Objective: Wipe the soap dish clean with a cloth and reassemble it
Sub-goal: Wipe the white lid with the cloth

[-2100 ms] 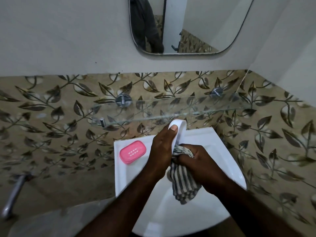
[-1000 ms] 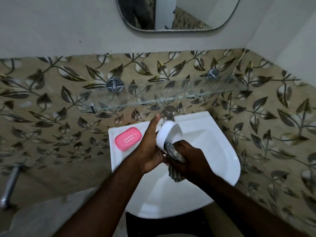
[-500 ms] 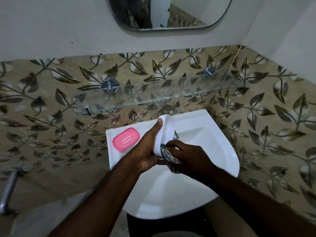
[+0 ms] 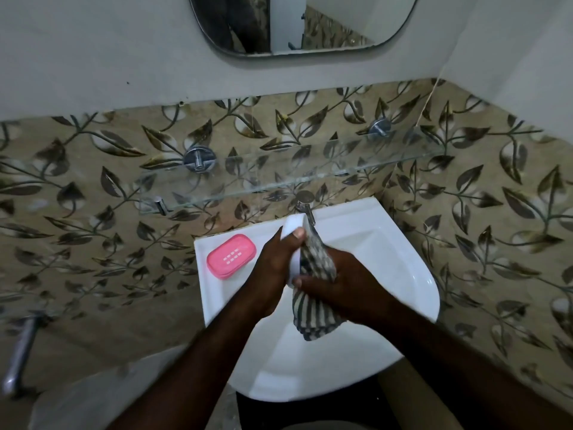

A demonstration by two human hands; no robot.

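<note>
Fingers of the left hand grip the white dish tray, upright over the sink.
The right hand pinches the striped cloth against it; the cloth now hangs lower than before. Pink oval insert lies on the sink's left rim. Tray inside is hidden.

One view only, head cam w/ wide-angle lens: looks fwd & down from above the sink, facing the tiled wall. Close in, w/ left hand & right hand mid-frame. Mirror is cut off at top centre, and straight lines bow near the frame edges.
</note>
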